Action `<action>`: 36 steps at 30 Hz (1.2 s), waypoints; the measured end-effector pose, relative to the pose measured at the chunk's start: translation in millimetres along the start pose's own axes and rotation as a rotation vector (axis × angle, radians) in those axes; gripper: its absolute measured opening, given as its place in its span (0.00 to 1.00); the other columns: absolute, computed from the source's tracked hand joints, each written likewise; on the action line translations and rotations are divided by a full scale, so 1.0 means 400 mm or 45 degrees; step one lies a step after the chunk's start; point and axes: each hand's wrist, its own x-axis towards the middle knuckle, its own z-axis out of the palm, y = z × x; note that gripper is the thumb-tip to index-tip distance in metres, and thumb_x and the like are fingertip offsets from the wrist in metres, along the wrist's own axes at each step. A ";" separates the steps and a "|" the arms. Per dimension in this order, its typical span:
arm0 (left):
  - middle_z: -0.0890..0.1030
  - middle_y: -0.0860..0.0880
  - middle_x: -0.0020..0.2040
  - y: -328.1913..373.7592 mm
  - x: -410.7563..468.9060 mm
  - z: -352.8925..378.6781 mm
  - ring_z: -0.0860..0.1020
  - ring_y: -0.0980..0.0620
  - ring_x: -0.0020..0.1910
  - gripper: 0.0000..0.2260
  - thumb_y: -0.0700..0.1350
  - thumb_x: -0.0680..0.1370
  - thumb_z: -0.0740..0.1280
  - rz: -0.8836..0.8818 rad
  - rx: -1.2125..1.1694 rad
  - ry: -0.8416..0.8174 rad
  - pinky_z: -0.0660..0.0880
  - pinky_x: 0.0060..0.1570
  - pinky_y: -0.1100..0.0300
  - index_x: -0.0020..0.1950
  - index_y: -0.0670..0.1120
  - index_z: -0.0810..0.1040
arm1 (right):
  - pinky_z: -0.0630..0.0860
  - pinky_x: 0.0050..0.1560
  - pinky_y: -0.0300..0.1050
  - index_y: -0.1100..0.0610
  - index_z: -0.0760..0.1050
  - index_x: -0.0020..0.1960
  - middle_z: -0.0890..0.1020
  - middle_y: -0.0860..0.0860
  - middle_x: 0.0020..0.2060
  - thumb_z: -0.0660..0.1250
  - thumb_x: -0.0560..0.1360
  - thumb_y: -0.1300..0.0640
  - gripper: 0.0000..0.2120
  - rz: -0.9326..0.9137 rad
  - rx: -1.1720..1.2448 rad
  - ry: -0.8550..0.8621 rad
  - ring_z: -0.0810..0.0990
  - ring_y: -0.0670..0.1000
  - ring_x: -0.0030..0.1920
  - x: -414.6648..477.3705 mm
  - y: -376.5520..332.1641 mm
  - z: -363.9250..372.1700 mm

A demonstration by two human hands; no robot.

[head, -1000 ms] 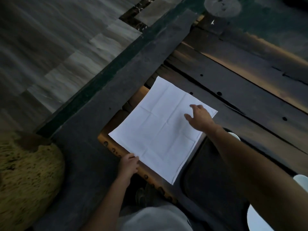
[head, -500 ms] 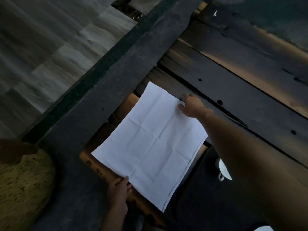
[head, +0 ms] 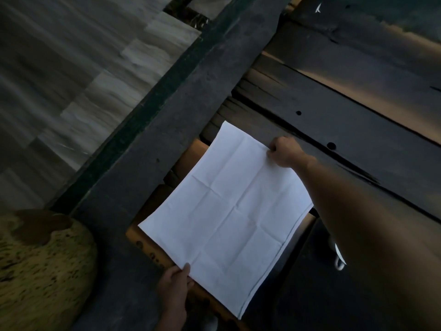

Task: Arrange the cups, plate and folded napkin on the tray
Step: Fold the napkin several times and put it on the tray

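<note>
A white napkin (head: 229, 216) lies spread flat and unfolded, creased into squares, over a wooden board (head: 152, 249) on the dark plank table. My right hand (head: 282, 151) pinches the napkin's far right edge. At the near left edge, my left hand (head: 176, 280) grips the cloth with the thumb on top. A dark tray (head: 310, 283) sits to the right of the napkin, mostly under my right forearm. A sliver of a white cup (head: 338, 259) with its handle shows beside the forearm; the rest is hidden.
The dark wooden table (head: 358, 111) has wide cracks and holes between its planks. A thick dark beam (head: 167, 130) runs along its left edge, with pale tiled floor (head: 71, 80) beyond. A speckled yellow-brown round object (head: 40, 271) sits at the lower left.
My right hand slid from the napkin's right side up to its far edge and closed on it. My left hand moved along the near edge and pinched it. The view shifted.
</note>
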 end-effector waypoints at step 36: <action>0.83 0.53 0.39 0.734 0.283 0.206 0.81 0.54 0.40 0.07 0.43 0.76 0.74 1.286 0.851 -0.523 0.76 0.39 0.58 0.40 0.53 0.79 | 0.74 0.36 0.50 0.60 0.74 0.39 0.81 0.58 0.38 0.66 0.76 0.55 0.11 0.861 0.087 0.514 0.80 0.64 0.39 -0.486 0.005 0.261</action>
